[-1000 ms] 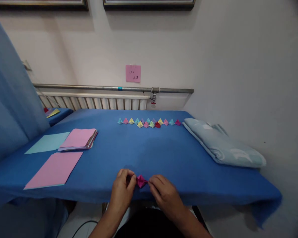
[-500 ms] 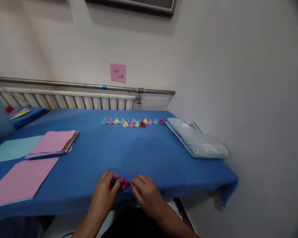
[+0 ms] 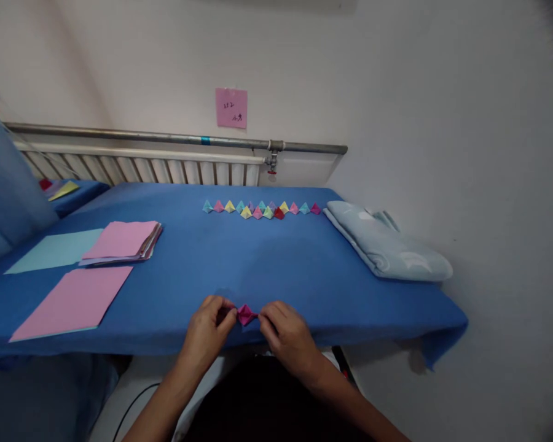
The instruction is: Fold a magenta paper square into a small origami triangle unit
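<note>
A small magenta folded-paper piece (image 3: 246, 315) is held between my two hands near the front edge of the blue-covered table (image 3: 188, 264). My left hand (image 3: 209, 325) pinches its left tip between thumb and fingers. On the other side, my right hand (image 3: 288, 337) grips the right tip, which looks drawn out thin. The piece's middle stands out in a diamond shape. Farther back, two rows of similar small folded-paper pieces (image 3: 268, 212) lie in several colours, among them a dark red one (image 3: 279, 213) and a magenta one (image 3: 316, 209).
On the left lie a stack of coloured paper (image 3: 122, 239), a light blue sheet (image 3: 55, 250) and pink sheets (image 3: 76, 301). A folded pale blue blanket (image 3: 389, 242) rests at the right, near the wall. Behind the table run a radiator (image 3: 184, 172) and a metal pipe (image 3: 142, 136).
The view has tilted down and shifted left, so everything appears higher and farther right. Both hands still hold the magenta paper, with the right hand slightly farther from its middle.
</note>
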Demonstrator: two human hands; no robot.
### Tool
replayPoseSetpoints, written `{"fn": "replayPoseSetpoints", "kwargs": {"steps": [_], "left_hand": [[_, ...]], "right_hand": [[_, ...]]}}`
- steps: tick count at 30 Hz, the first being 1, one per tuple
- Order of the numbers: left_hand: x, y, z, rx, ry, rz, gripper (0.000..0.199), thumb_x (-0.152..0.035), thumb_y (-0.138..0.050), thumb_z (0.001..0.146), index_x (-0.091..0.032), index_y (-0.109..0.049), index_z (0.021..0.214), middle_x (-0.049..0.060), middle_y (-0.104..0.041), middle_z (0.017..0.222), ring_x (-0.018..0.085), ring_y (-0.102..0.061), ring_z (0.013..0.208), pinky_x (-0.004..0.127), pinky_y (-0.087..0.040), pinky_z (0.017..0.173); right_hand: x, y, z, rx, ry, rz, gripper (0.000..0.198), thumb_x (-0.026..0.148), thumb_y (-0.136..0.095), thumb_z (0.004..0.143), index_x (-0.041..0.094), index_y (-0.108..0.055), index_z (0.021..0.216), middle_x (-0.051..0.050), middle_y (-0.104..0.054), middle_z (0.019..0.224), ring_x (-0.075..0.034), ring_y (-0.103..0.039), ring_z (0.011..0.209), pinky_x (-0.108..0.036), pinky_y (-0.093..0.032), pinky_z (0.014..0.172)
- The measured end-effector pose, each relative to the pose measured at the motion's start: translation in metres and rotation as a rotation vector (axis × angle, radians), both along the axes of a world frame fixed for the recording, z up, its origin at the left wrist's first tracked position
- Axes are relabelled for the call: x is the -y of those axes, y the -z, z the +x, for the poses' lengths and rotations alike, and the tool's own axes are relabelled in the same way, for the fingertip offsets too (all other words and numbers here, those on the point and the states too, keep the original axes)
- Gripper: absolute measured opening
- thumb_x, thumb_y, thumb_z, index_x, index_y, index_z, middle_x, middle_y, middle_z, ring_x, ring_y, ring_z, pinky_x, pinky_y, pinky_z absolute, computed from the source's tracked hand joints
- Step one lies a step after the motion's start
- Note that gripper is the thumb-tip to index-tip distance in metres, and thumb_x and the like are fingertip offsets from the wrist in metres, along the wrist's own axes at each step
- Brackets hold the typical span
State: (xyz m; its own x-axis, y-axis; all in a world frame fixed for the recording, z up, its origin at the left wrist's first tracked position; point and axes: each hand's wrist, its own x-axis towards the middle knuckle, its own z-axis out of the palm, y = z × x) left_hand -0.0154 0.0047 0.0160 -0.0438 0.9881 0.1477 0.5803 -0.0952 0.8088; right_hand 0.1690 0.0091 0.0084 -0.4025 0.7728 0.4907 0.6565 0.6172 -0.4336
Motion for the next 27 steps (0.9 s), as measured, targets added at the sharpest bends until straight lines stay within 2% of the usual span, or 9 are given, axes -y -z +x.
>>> {"fn": "replayPoseSetpoints", "kwargs": {"steps": [6, 13, 18, 22, 25, 27], "left_hand": [[-0.001, 0.001, -0.003, 0.103, 0.011, -0.077, 0.018, -0.033, -0.054, 0.073, -0.019, -0.063, 0.08, 0.002, -0.06, 0.081, 0.016, -0.06, 0.071, 0.03, -0.047, 0.068], [-0.004, 0.002, -0.006, 0.126, 0.015, -0.09, 0.017, -0.031, -0.055, 0.071, -0.02, -0.063, 0.08, 0.001, -0.06, 0.079, 0.015, -0.059, 0.069, 0.028, -0.047, 0.066], [-0.01, -0.001, -0.006, 0.059, -0.012, -0.179, 0.017, -0.027, -0.053, 0.069, -0.019, -0.062, 0.08, 0.001, -0.063, 0.076, 0.015, -0.059, 0.069, 0.028, -0.046, 0.065], [-0.018, -0.005, 0.002, 0.009, -0.047, -0.226, 0.013, -0.022, -0.053, 0.067, -0.019, -0.06, 0.076, 0.0, -0.064, 0.071, 0.016, -0.059, 0.068, 0.028, -0.043, 0.064], [-0.022, -0.007, 0.007, -0.005, -0.03, -0.242, 0.01, -0.022, -0.054, 0.066, -0.019, -0.06, 0.073, 0.0, -0.064, 0.07, 0.017, -0.059, 0.067, 0.029, -0.042, 0.065], [-0.023, -0.007, 0.008, 0.001, -0.005, -0.253, 0.01, -0.024, -0.055, 0.066, -0.019, -0.059, 0.073, 0.001, -0.064, 0.07, 0.017, -0.059, 0.067, 0.029, -0.043, 0.065]], "right_hand": [[0.0, 0.0, -0.002, -0.006, 0.013, 0.005, 0.018, 0.012, -0.045, 0.089, 0.018, -0.055, 0.075, -0.002, -0.058, 0.072, -0.015, -0.052, 0.068, -0.028, -0.038, 0.065], [0.001, -0.006, -0.003, -0.041, 0.024, -0.032, 0.018, 0.013, -0.044, 0.087, 0.019, -0.052, 0.072, -0.002, -0.056, 0.068, -0.014, -0.051, 0.065, -0.026, -0.038, 0.062], [0.002, -0.007, -0.005, -0.046, 0.037, -0.053, 0.017, 0.014, -0.044, 0.086, 0.02, -0.051, 0.072, -0.002, -0.056, 0.069, -0.015, -0.05, 0.065, -0.026, -0.037, 0.062], [0.0, -0.007, -0.005, 0.0, -0.052, -0.063, 0.015, 0.01, -0.043, 0.083, 0.019, -0.051, 0.074, -0.003, -0.057, 0.073, -0.016, -0.051, 0.07, -0.028, -0.039, 0.066], [-0.003, -0.011, -0.005, 0.038, -0.101, -0.099, 0.017, 0.007, -0.043, 0.08, 0.019, -0.054, 0.084, -0.003, -0.058, 0.077, -0.016, -0.052, 0.073, -0.028, -0.04, 0.069], [-0.006, -0.014, -0.004, 0.084, -0.141, -0.13, 0.025, 0.005, -0.044, 0.079, 0.02, -0.056, 0.095, -0.004, -0.059, 0.087, -0.016, -0.053, 0.079, -0.028, -0.041, 0.072]]}}
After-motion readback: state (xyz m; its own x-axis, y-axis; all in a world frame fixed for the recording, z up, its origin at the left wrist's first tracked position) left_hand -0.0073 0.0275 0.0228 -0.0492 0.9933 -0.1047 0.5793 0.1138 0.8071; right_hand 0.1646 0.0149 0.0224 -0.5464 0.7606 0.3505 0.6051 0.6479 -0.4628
